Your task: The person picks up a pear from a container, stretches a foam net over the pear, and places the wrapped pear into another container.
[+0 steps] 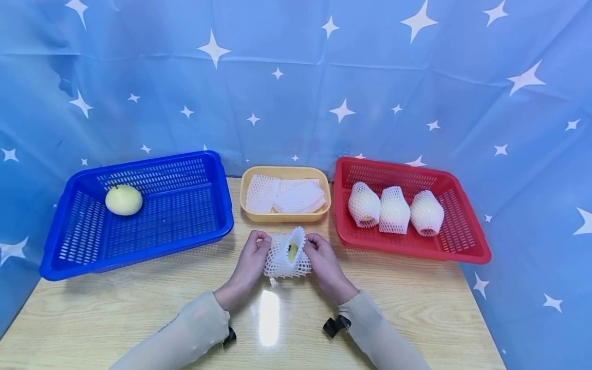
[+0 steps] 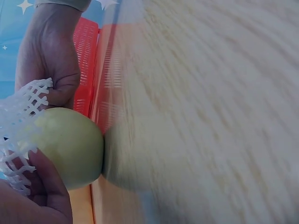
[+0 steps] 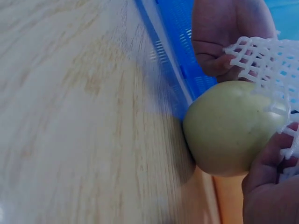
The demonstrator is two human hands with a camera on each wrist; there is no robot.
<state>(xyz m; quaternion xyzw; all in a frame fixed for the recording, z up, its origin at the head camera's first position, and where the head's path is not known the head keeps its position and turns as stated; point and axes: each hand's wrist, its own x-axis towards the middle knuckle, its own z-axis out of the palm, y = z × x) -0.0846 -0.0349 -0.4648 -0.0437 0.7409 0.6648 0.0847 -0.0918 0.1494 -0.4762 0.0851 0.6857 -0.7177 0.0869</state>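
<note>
On the table in front of me stands a pale green pear [image 3: 224, 128], its upper part covered by a white foam net sleeve [image 1: 279, 262]. My left hand [image 1: 250, 261] pinches the net's edge on the left side between thumb and fingers. On the other side my right hand [image 1: 326, 264] pinches the edge there. Between the hands the net's mouth gapes, and a little of the pear shows through it in the head view. Both wrist views show the pear's lower part bare and resting on the wood.
A blue basket [image 1: 139, 254] at the left holds one bare pear [image 1: 124, 200]. Behind my hands, a yellow tray [image 1: 287, 218] carries several flat foam nets [image 1: 298, 198]. In the red basket [image 1: 458, 216] at the right lie 3 net-wrapped pears [image 1: 394, 210]. A starry blue cloth [image 1: 277, 128] hangs behind.
</note>
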